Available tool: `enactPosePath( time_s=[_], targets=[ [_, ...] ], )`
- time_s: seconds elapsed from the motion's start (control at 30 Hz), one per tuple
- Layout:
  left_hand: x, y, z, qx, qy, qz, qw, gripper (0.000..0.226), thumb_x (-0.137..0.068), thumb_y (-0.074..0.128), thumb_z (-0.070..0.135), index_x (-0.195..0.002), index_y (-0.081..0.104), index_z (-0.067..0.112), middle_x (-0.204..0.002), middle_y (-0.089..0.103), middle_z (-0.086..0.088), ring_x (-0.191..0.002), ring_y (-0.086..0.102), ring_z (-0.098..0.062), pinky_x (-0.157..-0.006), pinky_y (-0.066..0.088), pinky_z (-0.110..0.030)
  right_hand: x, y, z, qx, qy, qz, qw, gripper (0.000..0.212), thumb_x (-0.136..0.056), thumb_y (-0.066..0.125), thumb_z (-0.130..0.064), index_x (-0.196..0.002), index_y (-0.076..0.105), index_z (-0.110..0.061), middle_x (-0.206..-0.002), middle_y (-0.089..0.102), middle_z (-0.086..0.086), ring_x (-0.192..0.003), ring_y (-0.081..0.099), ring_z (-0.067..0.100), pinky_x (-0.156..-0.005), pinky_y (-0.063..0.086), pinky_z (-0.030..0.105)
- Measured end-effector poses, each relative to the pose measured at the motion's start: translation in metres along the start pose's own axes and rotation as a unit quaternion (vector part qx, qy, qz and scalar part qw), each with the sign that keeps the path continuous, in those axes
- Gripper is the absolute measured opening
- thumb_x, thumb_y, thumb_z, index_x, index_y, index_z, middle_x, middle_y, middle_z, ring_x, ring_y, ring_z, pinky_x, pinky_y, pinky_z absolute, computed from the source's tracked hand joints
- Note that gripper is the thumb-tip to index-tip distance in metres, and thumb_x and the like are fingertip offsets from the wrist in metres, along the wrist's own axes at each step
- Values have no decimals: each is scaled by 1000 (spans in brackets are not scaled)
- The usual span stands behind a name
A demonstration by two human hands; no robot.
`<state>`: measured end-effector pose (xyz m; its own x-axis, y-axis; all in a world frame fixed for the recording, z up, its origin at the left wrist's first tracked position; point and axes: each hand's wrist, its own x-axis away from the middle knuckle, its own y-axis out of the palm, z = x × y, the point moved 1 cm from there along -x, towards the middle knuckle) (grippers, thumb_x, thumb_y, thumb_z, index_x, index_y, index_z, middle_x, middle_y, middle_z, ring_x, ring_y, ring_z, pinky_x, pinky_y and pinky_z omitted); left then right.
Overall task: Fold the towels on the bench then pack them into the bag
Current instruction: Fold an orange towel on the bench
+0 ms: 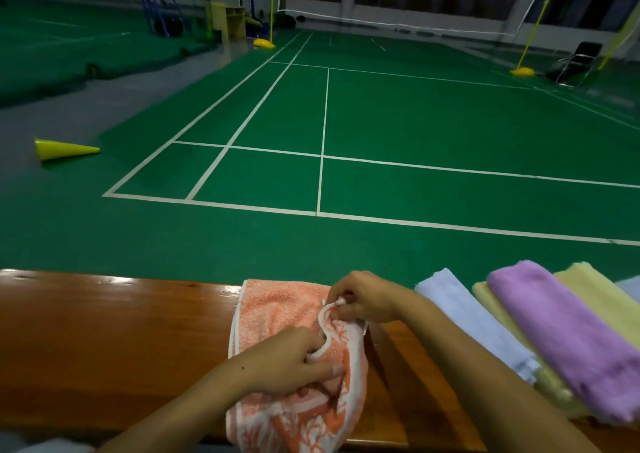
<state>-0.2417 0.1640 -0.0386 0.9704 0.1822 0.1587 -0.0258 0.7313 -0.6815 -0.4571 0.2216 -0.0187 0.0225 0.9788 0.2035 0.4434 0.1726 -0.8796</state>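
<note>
a: left hand and right hand both working at the orange towel, close together but not touching. left fingers curling into the cloth and pinching its white edge. right fingers pinching the same white edge a little farther up.

b: lying where, that towel?

a: lying across the wooden bench, draping over the near edge, white hem bunching up between the two hands. showing a white pattern on the lower part.

b: and sitting beside it?

a: to the right, more towels lying on the bench: a pale blue towel nearest, then a purple towel resting on top of a yellow towel, overlapping one another. another pale yellow one lying just beyond the purple.

b: beyond the bench?

a: stretching out, a green badminton court with white lines. lying on its side at the left, a yellow cone. hanging across the far end, a net between yellow posts. standing at the far right, a dark chair.
</note>
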Motion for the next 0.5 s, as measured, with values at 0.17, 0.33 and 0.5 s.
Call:
enactPosePath(
  time_s=[0.17,0.33,0.5],
  targets=[
    [19,-44,6,-34,28,126,991,59,-92,60,66,-68,58,12,-63,63,-3,-58,58,-18,-59,45,-38,52,-47,0,-166,0,153,974,9,-92,77,-15,-98,79,-21,-93,77,-7,-85,68,3,-80,55,26],
    [23,-109,42,-113,91,276,950,60,-84,55,76,-70,68,19,-66,63,5,-65,60,-13,-61,47,-31,94,-98,-29,-194,-27,232,953,8,-90,82,-16,-98,82,-15,-92,79,1,-82,64,2,-77,51,22],
    [35,-167,98,-80,161,331,926,43,-81,72,58,-66,63,18,-60,57,9,-57,48,-4,-55,39,-24,130,-141,-67,-212,-69,301,927,12,-89,83,-18,-98,82,-11,-91,79,6,-79,63,6,-73,51,24]
  ],
)
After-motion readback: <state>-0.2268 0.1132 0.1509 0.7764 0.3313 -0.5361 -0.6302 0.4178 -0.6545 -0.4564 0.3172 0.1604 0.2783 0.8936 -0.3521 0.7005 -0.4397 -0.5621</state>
